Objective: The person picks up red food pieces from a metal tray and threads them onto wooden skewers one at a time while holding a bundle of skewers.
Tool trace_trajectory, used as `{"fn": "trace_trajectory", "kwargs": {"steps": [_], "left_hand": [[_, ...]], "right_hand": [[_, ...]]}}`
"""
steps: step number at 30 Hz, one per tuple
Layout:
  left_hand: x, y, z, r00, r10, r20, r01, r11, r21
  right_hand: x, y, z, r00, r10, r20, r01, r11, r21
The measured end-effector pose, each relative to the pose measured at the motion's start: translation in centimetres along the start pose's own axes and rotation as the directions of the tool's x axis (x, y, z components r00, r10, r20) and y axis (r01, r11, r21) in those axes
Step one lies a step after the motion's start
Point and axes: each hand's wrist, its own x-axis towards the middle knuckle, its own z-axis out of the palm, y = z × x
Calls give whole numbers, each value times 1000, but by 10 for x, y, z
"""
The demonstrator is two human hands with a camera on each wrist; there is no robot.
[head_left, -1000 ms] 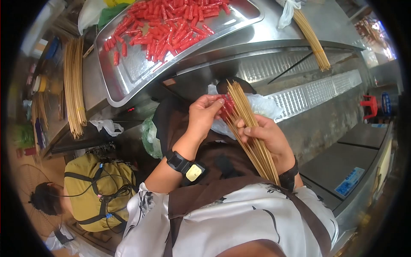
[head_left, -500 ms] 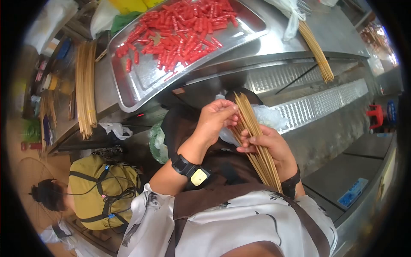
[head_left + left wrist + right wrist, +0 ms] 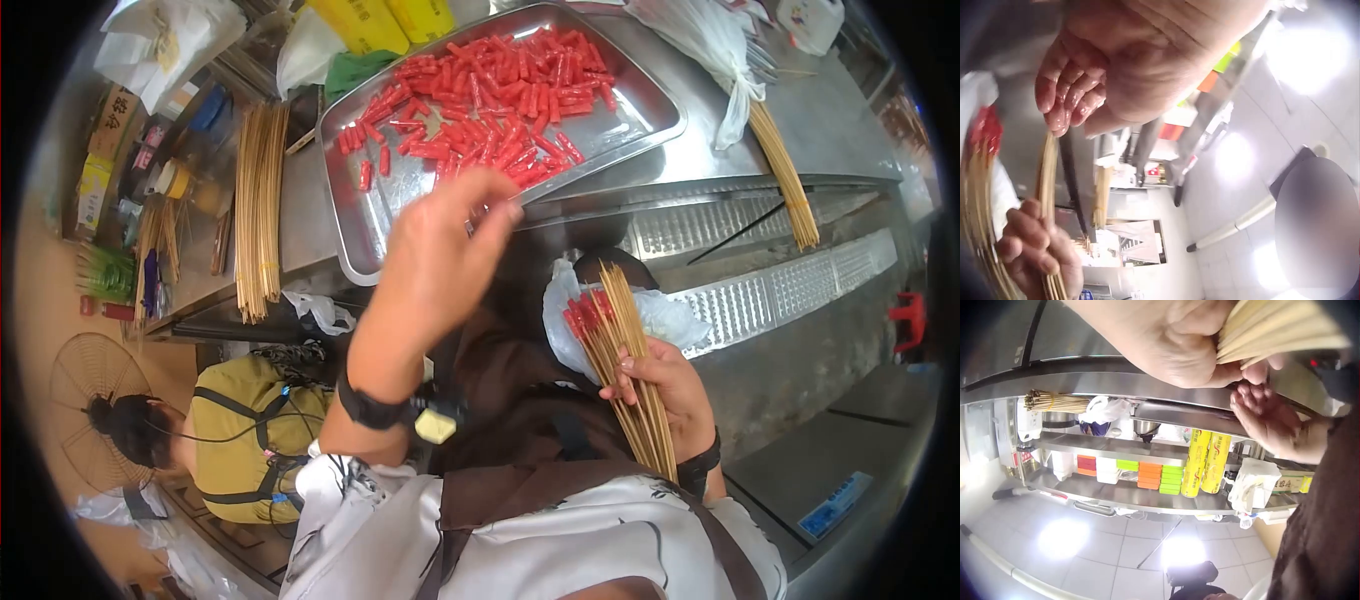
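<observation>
My left hand [image 3: 440,255] hovers at the near edge of a metal tray [image 3: 360,262], which bears a heap of short, shiny red pieces [image 3: 500,90]. In the left wrist view its fingers [image 3: 1072,94] are loosely bent and wet, with nothing visible between them. My right hand [image 3: 665,390] grips a bundle of bamboo skewers [image 3: 645,420] over my lap. Some of these skewers carry red pieces [image 3: 588,312] at their upper ends; others have bare tips. A clear plastic bag [image 3: 565,345] lies behind the loaded tips.
More skewer bundles lie on the steel counter, one at the left [image 3: 258,210] and one at the right [image 3: 785,175] with a white bag [image 3: 735,130] round its end. Yellow boxes [image 3: 420,15] stand behind the tray. A person with a yellow-green top [image 3: 240,430] is at lower left.
My left hand has left the skewer tips and moved up and left to the tray's near edge. Red pieces on the skewers now show plainly. My right hand keeps its grip on the bundle.
</observation>
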Motion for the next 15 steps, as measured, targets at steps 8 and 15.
{"fn": "trace_trajectory", "kwargs": {"steps": [8,15], "left_hand": [[61,-30,13,967,-141,214,69,947,314],[57,-39,12,963,-111,245,70,983,170]], "right_hand": [[-1,1,-3,1000,-6,6,6,1000,27],[-3,2,1,1000,-9,9,9,1000,-16]]}}
